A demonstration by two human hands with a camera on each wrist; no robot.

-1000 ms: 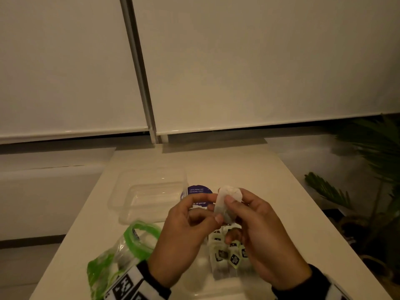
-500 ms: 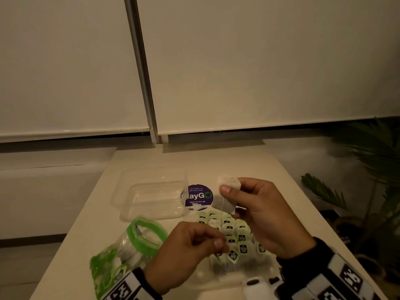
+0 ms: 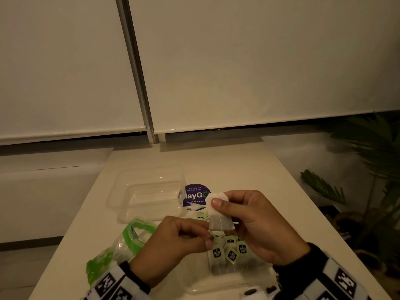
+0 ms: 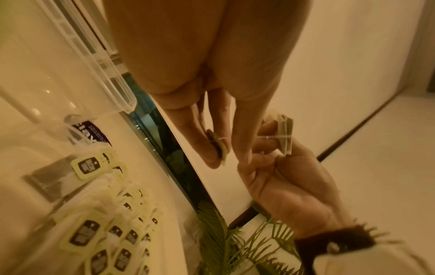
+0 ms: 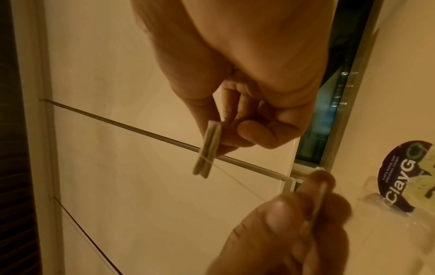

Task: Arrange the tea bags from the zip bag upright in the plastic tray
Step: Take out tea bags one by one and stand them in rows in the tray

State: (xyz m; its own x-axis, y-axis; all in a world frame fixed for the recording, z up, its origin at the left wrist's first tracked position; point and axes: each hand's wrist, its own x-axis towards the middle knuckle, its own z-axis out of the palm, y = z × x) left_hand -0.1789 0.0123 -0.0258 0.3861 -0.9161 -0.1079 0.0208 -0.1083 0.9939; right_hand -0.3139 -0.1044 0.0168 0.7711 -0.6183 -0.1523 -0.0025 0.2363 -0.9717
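At the centre of the head view the right hand point(image 3: 257, 224) pinches a tea bag point(image 3: 217, 211) between thumb and fingers and holds it up above the table point(image 3: 249, 169). Just lower left of it, the left hand point(image 3: 173, 241) has thumb and forefinger closed on the bag's paper tag point(image 4: 215, 144); a thin string point(image 4: 275, 137) runs taut from that tag to the bag, plain in the left wrist view. Below both hands, toward the bottom centre, sits the clear plastic tray point(image 3: 218, 286), with a cluster of tea bags point(image 3: 229, 254) standing upright in it, green-and-black tags on top. At the lower left lies the zip bag point(image 3: 121, 247), its green-rimmed mouth gaping; what it holds is hard to make out in this dim light. Behind it, left of centre, rests a second clear plastic container point(image 3: 149, 193), and just right of that a round purple sticker point(image 3: 194, 195) lies on the tabletop, partly hidden by the held bag. Dark palm fronds point(image 3: 372, 161) fill the right edge.
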